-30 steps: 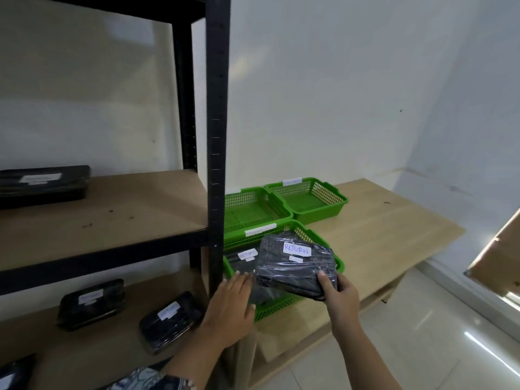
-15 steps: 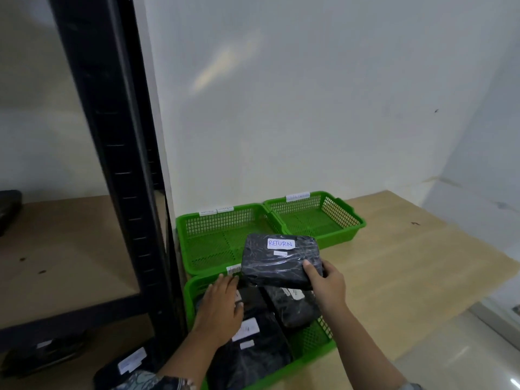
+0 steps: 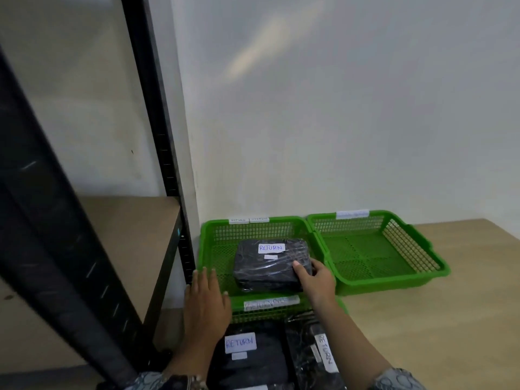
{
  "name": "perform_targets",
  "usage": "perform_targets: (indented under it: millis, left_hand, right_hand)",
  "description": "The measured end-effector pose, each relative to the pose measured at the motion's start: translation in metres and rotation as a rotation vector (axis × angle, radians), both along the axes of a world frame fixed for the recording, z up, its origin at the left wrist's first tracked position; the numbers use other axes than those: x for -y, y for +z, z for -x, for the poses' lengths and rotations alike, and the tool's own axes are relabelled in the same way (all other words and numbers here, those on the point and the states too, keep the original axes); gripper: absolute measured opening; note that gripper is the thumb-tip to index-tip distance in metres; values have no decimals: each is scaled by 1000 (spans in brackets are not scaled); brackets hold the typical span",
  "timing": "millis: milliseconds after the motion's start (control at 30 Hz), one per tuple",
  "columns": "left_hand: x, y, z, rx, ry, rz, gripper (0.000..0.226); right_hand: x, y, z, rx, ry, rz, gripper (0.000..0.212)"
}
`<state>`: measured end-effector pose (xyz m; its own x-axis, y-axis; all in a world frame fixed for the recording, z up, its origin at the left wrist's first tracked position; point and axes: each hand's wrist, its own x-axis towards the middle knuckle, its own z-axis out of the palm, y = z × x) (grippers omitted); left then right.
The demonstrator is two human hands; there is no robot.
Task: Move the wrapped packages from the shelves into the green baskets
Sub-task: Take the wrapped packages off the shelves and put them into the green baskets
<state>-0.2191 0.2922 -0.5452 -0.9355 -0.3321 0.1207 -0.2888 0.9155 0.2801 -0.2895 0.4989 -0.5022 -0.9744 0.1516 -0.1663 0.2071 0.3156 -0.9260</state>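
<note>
A black wrapped package with a white "RETURN" label is inside the far-left green basket. My right hand grips its right front corner. My left hand hovers flat with fingers apart at that basket's front left rim, holding nothing. The near green basket below holds two more black wrapped packages, one labelled "RETURN" on top and another with its label turned sideways. A third green basket stands at the right with nothing in it.
The black metal shelf post and a wooden shelf board stand at the left, close to the baskets. The baskets sit on a light wooden table against a white wall.
The view has swung right and down, away from the shelves. My right hand has carried the package forward from above the near basket into the far-left basket. My left hand moved forward to that basket's rim.
</note>
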Motion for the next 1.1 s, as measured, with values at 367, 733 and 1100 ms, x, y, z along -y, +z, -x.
perform_targets:
  millis: [367, 733, 1100]
  left_hand:
    - [13, -34, 1, -38, 99, -91, 62]
    - [14, -37, 2, 7, 110, -89, 71]
    - [14, -34, 3, 64, 110, -65, 74]
  right_hand:
    - [51, -43, 68, 166, 107, -117, 52]
    - [79, -61, 85, 129, 470, -424, 109]
    - [98, -68, 109, 70, 600, -819, 102]
